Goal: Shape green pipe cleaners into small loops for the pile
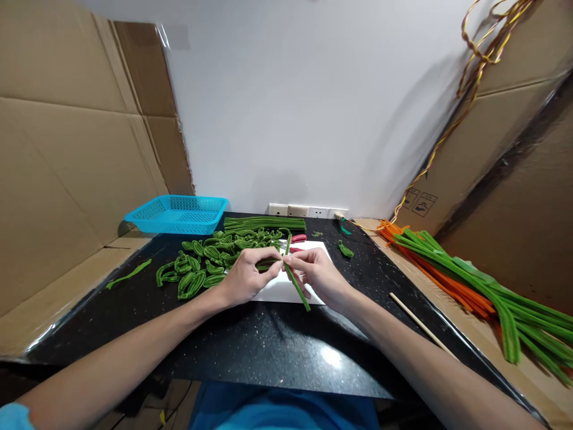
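Over your shiny black counter [250,358], your left hand [247,276] and right hand [319,273] pinch close together on the fuzzy green strip [297,288] above the white sheet [273,291], so hold it snug and bend it slowly.

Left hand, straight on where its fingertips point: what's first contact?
Likely the green pipe cleaner held there, then almost at once the right hand; depth in that gap is unclear, so the order could swap.
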Demonstrator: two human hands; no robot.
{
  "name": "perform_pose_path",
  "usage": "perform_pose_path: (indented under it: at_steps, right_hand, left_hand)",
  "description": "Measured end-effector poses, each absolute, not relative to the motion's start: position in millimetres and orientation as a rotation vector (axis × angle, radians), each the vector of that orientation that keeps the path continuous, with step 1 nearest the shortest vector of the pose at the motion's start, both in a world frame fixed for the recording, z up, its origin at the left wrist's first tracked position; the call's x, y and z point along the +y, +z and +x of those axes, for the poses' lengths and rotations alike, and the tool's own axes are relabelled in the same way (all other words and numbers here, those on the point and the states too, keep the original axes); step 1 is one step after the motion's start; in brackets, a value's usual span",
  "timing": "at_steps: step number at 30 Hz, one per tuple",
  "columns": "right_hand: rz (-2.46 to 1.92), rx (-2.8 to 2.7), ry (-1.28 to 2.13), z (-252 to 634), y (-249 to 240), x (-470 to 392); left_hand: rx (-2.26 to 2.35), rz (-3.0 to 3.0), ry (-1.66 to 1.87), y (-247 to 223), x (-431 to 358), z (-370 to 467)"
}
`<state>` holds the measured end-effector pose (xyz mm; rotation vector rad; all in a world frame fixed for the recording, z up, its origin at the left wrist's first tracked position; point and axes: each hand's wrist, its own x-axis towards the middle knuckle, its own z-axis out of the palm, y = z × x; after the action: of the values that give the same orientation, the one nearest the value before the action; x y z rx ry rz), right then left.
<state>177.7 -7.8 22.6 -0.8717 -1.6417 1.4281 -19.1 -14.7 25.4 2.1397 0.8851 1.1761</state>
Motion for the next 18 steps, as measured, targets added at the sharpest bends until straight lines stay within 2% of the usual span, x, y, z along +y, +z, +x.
perform_pose_path:
  at_steps: [2,5,7,11,18]
  right_hand:
    - [-0.871,-1.913,0.964,183,22,-6]
    - [-0.776,-2.180,0.038,194,21,-4]
    - [-0.677,-2.227,-0.328,200,20,-3]
    - [-0.537,-2.200,-0.589,204,20,-1]
    - [-0.420,-2.145,-0.698,204,23,-1]
  left_hand:
    - [0.885,1.986,1.179,23,-11,-19]
    - [0.842,1.729,1.141,21,-6,-19]
    - [0.805,1.603,1.111,19,-4,-19]
    - [0.740,1.514,1.069,18,-3,-18]
    - [0.683,1.492,1.016,23,-6,-17]
